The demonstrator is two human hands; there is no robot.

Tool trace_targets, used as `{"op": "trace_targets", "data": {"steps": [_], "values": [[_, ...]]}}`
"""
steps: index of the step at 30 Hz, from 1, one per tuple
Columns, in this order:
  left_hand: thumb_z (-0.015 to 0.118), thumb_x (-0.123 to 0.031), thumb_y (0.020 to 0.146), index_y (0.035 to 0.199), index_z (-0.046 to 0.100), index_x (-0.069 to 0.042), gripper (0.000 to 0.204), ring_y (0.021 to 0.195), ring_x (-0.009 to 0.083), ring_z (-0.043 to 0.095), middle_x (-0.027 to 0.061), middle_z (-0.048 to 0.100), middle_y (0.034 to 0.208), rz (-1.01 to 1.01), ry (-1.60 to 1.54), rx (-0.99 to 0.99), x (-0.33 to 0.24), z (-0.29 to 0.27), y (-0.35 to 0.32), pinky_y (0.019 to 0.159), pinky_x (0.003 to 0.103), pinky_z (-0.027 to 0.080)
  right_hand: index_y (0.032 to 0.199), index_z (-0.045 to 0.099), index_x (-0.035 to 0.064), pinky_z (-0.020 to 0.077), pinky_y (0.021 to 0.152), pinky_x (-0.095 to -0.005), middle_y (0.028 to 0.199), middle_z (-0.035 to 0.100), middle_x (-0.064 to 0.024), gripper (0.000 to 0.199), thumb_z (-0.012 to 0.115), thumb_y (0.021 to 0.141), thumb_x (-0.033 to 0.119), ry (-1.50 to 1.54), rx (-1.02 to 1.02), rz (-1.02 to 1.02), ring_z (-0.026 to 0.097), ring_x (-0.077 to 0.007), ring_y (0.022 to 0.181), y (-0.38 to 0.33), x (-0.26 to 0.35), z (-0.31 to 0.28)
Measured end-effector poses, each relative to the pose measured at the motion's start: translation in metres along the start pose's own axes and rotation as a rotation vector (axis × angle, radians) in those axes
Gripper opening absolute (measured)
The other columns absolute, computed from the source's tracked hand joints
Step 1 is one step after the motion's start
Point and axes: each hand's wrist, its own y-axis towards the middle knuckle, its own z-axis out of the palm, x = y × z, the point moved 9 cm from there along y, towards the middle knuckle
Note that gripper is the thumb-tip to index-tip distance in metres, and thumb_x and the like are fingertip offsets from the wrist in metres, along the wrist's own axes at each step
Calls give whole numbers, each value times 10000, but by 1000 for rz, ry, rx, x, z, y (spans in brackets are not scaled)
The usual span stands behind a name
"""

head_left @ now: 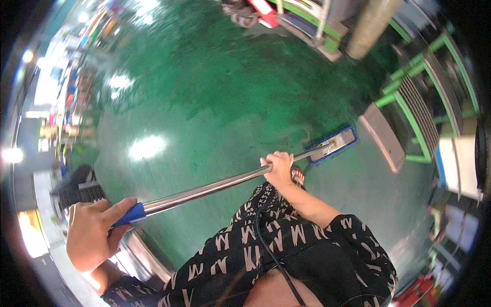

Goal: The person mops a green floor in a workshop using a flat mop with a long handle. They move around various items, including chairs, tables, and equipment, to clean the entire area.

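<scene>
A flat mop slants across the view, its shiny metal pole (204, 190) running from lower left up to the right. My left hand (94, 230) is closed round the blue grip (132, 215) at the pole's upper end. Farther down the pole, my right hand (279, 169) wraps round the thinner metal section. The mop head (332, 146) is a pale plate edged with blue fringe, lying on the green floor to the right of my sandalled foot (297, 176).
Green-framed steps or racks (417, 117) stand at the right, with a pinkish-brown board (382, 137) beside the mop head. A thick pale post (373, 28) rises at the upper right. Cluttered shelving (76, 102) lines the left. The green floor (220, 92) shows darker patches and light reflections.
</scene>
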Motion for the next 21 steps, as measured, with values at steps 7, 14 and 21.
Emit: {"op": "trace_targets", "data": {"steps": [7, 14, 21], "values": [[743, -67, 592, 1023, 674, -97, 438, 563, 288, 514, 82, 548, 637, -397, -9, -131, 6, 14, -107, 568, 403, 368, 671, 633, 107, 219, 982, -663, 822, 585, -63, 311, 702, 766, 395, 133, 204, -286, 502, -310, 998, 3, 98, 69], [729, -169, 699, 1144, 604, -127, 464, 499, 237, 542, 68, 530, 603, -438, 115, 41, -59, 18, -136, 489, 387, 406, 647, 570, 39, 394, 790, -475, 732, 569, -125, 300, 756, 697, 268, 199, 383, -631, 545, -349, 803, 3, 153, 128], [732, -214, 712, 1078, 620, -142, 389, 512, 233, 564, 29, 540, 595, -366, -115, 148, -33, 20, -156, 484, 376, 422, 619, 380, -5, 379, 568, -418, 627, 457, -190, 230, 611, 618, -12, 223, 393, -682, 453, -368, 612, -26, 143, 86]]}}
